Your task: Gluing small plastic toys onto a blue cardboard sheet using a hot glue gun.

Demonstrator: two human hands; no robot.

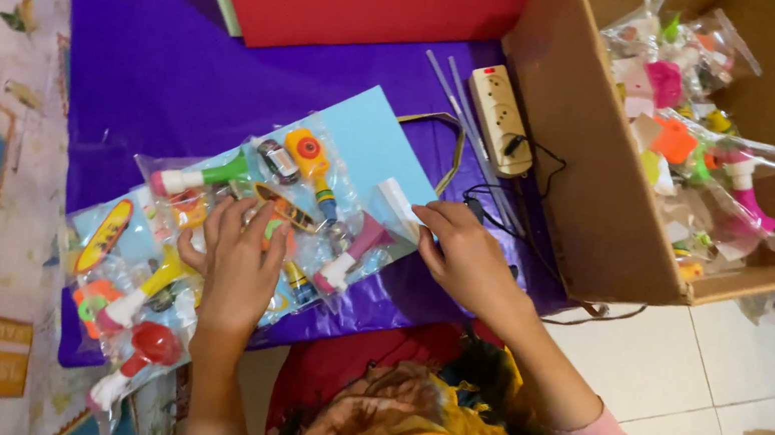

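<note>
**Two hands on one clear toy packet, its long axis running left to right**

Nearest the camera, the left hand (240, 262) lies palm down and flat, fingers spread wide, pressing on the clear toy packet (293, 204) near its middle. It grips nothing; it only pins the packet to the purple sheet (156, 64). The right hand (467, 259) reaches in from the other side with its fingers curled narrow, the fingertips (426, 218) pinched at the packet's right end, where a white paper tab (399, 204) stands up (whether the tab is truly held or merely touched, I cannot tell).

The packet lies between the two hands, its long axis running roughly left to right across the sheet and tilted a little upward toward the right. Its open-looking end therefore points at the right hand, which is the nearer one to that edge; the left hand sits over the body of it. Inside show a green whistle, a small toy car and an orange toy.

Just to the left, touching or overlapping, lies a second toy packet (129, 292) with a red-headed toy. Beyond the hands, a pale blue card (373, 140) lies under the packet's far edge. Farther still are a white power strip (501, 117), and a cardboard box (576, 173) holding more filled packets.
</note>
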